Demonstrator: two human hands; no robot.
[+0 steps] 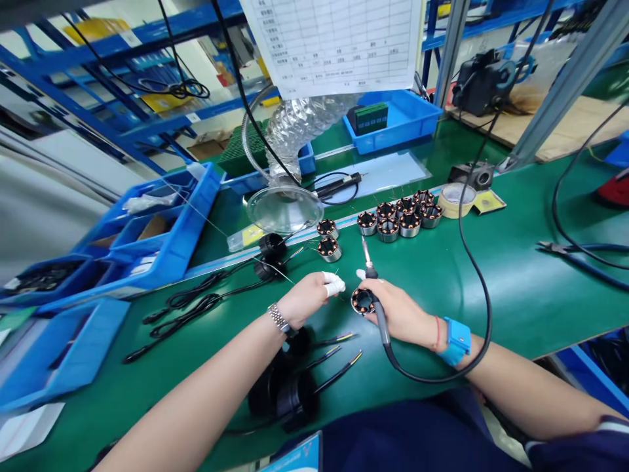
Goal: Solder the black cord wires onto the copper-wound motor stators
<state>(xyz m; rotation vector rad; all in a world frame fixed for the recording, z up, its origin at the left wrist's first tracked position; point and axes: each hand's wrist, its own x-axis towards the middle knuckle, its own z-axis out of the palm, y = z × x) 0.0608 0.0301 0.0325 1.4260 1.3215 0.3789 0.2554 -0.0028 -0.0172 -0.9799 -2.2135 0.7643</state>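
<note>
Dark clothing (393, 436) runs off the bottom edge, below a left hand (312, 295) whose white-wrapped fingertips pinch what looks like a thin wire (280, 272), its end too small to make out. Right-hand fingers (400, 313) curl round a soldering iron (381, 322) and a copper-wound ring (363, 301) over the green bench (515, 295), partly hiding both. Black housings (297, 400) sit half-covered by the left forearm; beyond, blue shelving (98, 49) is cut off above.
</note>
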